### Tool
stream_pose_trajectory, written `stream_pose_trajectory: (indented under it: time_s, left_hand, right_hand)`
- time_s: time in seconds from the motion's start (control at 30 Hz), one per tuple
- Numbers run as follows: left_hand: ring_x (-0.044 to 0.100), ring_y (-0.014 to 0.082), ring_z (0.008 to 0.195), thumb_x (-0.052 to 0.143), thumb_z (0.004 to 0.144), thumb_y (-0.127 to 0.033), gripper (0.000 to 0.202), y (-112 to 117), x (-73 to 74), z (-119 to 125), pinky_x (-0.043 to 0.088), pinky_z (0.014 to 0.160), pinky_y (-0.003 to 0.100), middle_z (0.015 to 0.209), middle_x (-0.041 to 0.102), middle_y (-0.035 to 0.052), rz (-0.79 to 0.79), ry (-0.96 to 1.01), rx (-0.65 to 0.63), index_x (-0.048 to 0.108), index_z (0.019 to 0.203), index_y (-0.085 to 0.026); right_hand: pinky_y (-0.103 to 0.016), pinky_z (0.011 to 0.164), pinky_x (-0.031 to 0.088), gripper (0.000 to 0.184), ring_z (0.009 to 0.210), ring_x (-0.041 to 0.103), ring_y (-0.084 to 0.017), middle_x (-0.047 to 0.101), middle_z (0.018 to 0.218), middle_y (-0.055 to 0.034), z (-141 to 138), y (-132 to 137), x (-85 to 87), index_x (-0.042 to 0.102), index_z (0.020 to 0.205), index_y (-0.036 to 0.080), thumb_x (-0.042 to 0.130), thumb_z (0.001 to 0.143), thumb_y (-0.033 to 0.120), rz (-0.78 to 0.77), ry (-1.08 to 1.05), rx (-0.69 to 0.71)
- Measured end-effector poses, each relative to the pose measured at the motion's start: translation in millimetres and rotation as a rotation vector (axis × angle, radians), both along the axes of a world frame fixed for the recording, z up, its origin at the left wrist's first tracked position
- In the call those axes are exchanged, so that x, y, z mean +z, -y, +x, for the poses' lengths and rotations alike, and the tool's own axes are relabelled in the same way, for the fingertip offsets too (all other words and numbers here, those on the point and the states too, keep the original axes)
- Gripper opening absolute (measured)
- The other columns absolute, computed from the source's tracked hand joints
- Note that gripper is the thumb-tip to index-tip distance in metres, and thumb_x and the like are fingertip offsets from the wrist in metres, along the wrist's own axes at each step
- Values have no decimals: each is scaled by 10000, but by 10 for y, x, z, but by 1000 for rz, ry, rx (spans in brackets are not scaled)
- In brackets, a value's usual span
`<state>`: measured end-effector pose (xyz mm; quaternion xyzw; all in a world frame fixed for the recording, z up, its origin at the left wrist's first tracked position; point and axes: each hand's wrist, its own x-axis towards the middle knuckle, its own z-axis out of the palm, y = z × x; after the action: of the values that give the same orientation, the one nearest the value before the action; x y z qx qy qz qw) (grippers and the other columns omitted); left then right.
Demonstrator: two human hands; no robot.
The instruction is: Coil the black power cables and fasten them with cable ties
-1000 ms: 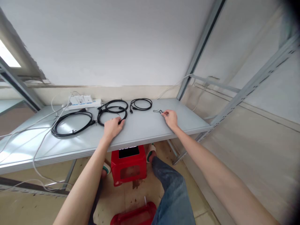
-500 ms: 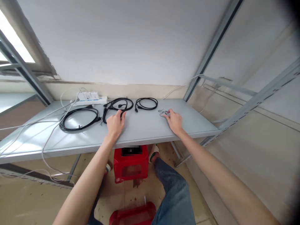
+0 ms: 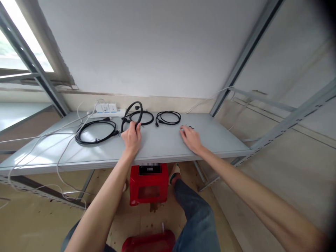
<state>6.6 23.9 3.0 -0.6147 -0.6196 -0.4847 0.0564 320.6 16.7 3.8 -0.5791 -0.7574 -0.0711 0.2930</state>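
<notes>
My left hand (image 3: 132, 138) is closed around a coiled black cable (image 3: 140, 113), whose loop stands up tilted off the shelf. Behind it lies another black cable coil (image 3: 150, 122). To the left rests a larger black coil (image 3: 96, 141) with plugs at its ends. A smaller black coil (image 3: 173, 123) lies between my hands, toward the wall. My right hand (image 3: 191, 139) is low over the shelf top, its fingers bent together; anything between the fingertips is too small to make out. Thin dark ties (image 3: 191, 127) show just beyond its knuckles, partly hidden.
A white power strip (image 3: 111, 112) with plugged-in adapters stands against the wall, and white cords trail over the left of the grey shelf (image 3: 162, 147). Metal posts (image 3: 236, 63) rise at both ends. Below are a red stool (image 3: 148, 185) and another red plastic piece (image 3: 149, 243).
My left hand has lifted its cable coil, tipping the loop upright. My right hand has shifted slightly left relative to the ties, now covering part of them. The view has turned a little left.
</notes>
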Motion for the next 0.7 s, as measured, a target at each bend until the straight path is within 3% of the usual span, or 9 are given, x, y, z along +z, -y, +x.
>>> stream_pose_trajectory:
  time_s: [0.1, 0.2, 0.33, 0.53, 0.63, 0.7]
  left_hand:
    - [720, 257, 993, 298, 1142, -474, 436, -58, -46, -14, 506, 890, 357, 1021, 734, 129, 156, 93, -41, 612, 1246, -189]
    - [691, 279, 1134, 309, 1132, -496, 456, -118, -114, -31, 527, 1010, 428, 1170, 704, 161, 272, 134, -162, 564, 1347, -186]
    - [663, 288, 1153, 323, 1124, -464, 456, -159, -193, -46, 535, 1047, 489, 1220, 665, 174, 265, 155, -279, 458, 1457, -183]
    - [656, 262, 1070, 301, 1131, -399, 388, -165, -195, 58, 552, 1032, 512, 1171, 621, 159, 260, 2, -523, 437, 1430, -194]
    - [645, 279, 1194, 306, 1132, -368, 385, -132, -139, 109, 542, 1071, 509, 1291, 600, 197, 268, -44, -558, 414, 1460, -197]
    - [628, 286, 1262, 310, 1135, -356, 402, -105, -96, 118, 537, 1088, 494, 1351, 587, 214, 263, -60, -552, 406, 1488, -187]
  right_hand:
    - [-404, 968, 539, 325, 1093, 702, -270, 749, 1258, -142, -629, 52, -56, 663, 1323, 204, 440, 1093, 260, 29, -37, 300]
    - [-431, 1095, 527, 382, 1252, 650, -273, 710, 1345, -125, -1352, 16, -104, 605, 1440, 233, 531, 1067, 259, -25, -17, 598]
    - [-421, 1099, 548, 428, 1228, 642, -252, 695, 1337, -115, -1965, -175, -54, 593, 1470, 230, 522, 1048, 227, -92, -200, 592]
    - [-420, 1138, 545, 493, 1277, 625, -259, 701, 1374, -69, -2027, -471, -74, 619, 1514, 267, 599, 1030, 358, -155, -346, 758]
    - [-424, 1145, 540, 382, 1231, 657, -253, 724, 1312, -66, -1976, -532, -145, 735, 1367, 254, 533, 1059, 357, -181, -445, 753]
    - [-405, 1093, 567, 319, 1154, 692, -251, 761, 1171, -58, -1959, -537, -166, 788, 1244, 253, 556, 1043, 340, -227, -551, 671]
